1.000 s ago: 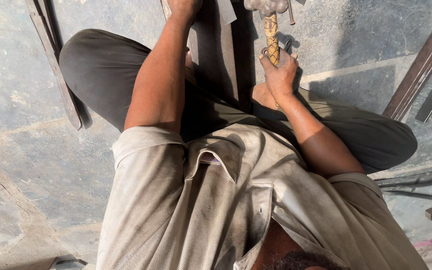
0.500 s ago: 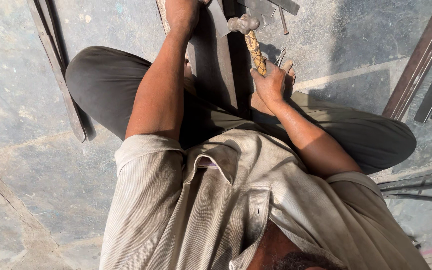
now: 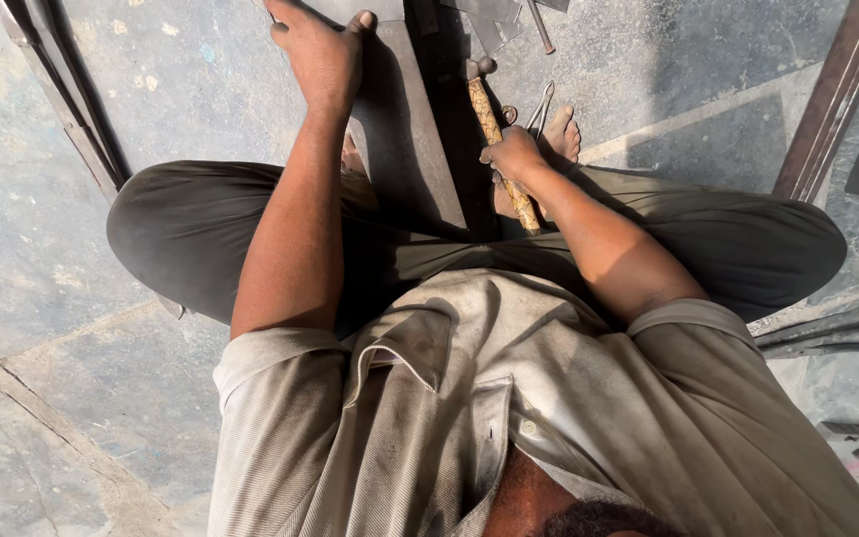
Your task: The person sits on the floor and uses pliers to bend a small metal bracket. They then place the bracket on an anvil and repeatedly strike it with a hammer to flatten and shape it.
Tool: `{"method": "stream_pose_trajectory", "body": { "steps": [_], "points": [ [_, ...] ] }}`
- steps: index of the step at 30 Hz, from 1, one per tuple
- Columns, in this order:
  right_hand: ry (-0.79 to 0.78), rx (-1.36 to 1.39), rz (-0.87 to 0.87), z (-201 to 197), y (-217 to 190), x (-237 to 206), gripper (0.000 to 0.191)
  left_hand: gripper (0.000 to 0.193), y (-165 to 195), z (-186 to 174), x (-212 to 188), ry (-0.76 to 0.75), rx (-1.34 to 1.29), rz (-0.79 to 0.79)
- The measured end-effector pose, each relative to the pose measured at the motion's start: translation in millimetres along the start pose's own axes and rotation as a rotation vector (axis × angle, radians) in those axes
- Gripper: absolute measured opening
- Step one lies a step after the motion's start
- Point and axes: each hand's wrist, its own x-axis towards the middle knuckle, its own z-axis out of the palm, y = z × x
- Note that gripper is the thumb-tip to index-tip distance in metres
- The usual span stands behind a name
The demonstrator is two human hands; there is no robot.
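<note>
Firmly, the right hand (image 3: pixel 514 157) wraps its grip around the hammer handle (image 3: pixel 497 149) mid-length, head (image 3: pixel 479 68) beyond.

stone floor (image 3: pixel 72 229); metal bars (image 3: pixel 832 99), pliers (image 3: pixel 541 107)

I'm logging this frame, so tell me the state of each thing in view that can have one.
Hammer: gripped by its wooden handle, head down near the metal plate.
Right hand: closed around the hammer.
Left hand: pressed flat on the metal plate.
Pliers: lying on the floor beside the foot.
</note>
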Motion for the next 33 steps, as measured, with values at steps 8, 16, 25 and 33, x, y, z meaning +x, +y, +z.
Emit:
{"method": "stream_pose_trajectory", "body": {
  "steps": [8,16,25,33],
  "points": [
    [0.466,-0.424,-0.346,-35.9,-33.1,37.8,0.032,0.123,24.0,0.8,17.3,0.001,0.037,-0.053],
    [0.672,-0.506,-0.446,-93.2,-86.4,114.3,0.064,0.121,79.6,4.6,38.8,0.036,0.118,-0.211],
    [0.636,-0.528,-0.336,-113.6,-99.9,133.2,0.035,0.128,115.8,10.7,67.8,-0.037,0.27,-0.452],
    [0.735,-0.041,-0.367,-103.9,-90.7,107.5,0.027,0.139,127.8,-3.8,51.6,-0.002,0.156,-0.444]
  ]
}}
